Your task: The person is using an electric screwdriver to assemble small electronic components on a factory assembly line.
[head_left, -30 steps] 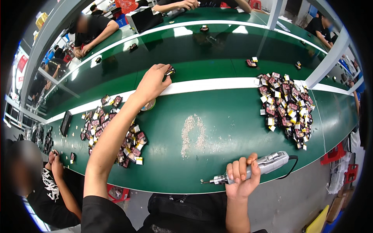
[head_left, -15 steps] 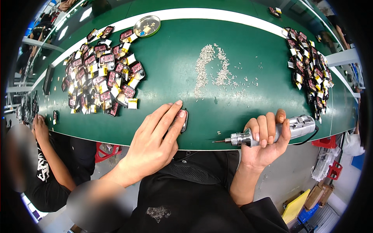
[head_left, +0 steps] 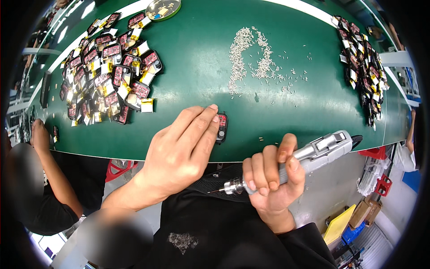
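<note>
My left hand (head_left: 179, 148) reaches over the green table with its fingers close together on a small black case (head_left: 222, 131) holding a red circuit board. The fingers cover the case's left side, and the thumb is hidden. My right hand (head_left: 273, 179) is wrapped around a silver electric screwdriver (head_left: 323, 150), palm turned up. The screwdriver's thin bit (head_left: 215, 192) points left, in front of the table's near edge and apart from the case. A heap of tiny pale screws (head_left: 237, 56) lies beyond my hands, with loose ones scattered to its right.
Similar cases with red boards and yellow-white battery packs are heaped at the left (head_left: 103, 78) and right (head_left: 365, 74). A round dish (head_left: 162, 19) with small pieces stands at the far left. Another person's hand (head_left: 40, 135) is at the left edge.
My right hand has drawn the screwdriver left and toward me, off the table's edge. My left hand and the case sit slightly farther up and right. The whole view has shifted somewhat.
</note>
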A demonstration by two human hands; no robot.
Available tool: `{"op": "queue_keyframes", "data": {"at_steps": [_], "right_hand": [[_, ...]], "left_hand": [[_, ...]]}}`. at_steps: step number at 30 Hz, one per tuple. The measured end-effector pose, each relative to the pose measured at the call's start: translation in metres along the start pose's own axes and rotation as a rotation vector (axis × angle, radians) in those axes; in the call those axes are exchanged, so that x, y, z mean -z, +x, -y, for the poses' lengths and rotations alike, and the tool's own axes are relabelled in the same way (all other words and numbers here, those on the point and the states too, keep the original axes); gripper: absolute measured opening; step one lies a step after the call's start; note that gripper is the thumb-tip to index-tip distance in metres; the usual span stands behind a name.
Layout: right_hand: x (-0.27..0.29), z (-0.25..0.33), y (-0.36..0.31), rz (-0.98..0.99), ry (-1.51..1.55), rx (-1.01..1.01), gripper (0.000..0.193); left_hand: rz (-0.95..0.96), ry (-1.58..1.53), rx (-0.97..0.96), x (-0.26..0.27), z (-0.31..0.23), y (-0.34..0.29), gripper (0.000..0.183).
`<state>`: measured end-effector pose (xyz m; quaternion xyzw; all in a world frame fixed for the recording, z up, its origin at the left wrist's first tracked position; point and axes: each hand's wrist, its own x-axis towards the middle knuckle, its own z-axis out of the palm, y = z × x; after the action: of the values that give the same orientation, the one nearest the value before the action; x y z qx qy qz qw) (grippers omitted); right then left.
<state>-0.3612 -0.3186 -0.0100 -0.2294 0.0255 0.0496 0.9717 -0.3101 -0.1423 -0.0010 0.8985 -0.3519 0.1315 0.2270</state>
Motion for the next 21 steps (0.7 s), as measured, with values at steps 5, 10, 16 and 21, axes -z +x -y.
{"op": "queue_keyframes", "data": {"at_steps": [5,10,16,21], "right_hand": [[-0.006,-0.027,-0.019,-0.103,-0.059,0.005,0.008],[-0.005,-0.028,-0.019,-0.250,-0.251,-0.011,0.014],[-0.001,-0.011,-0.017,-0.077,-0.126,-0.021,0.011],[-0.007,0.047,0.013,0.179,-0.294,0.167,0.021]], "left_hand": [[-0.015,0.079,-0.226,-0.011,-0.017,0.003,0.028],[0.020,0.088,-0.216,-0.010,-0.026,0.003,0.031],[0.170,-0.011,-0.126,-0.004,-0.033,0.001,0.037],[0.207,0.022,-0.166,-0.002,-0.033,-0.002,0.041]]}}
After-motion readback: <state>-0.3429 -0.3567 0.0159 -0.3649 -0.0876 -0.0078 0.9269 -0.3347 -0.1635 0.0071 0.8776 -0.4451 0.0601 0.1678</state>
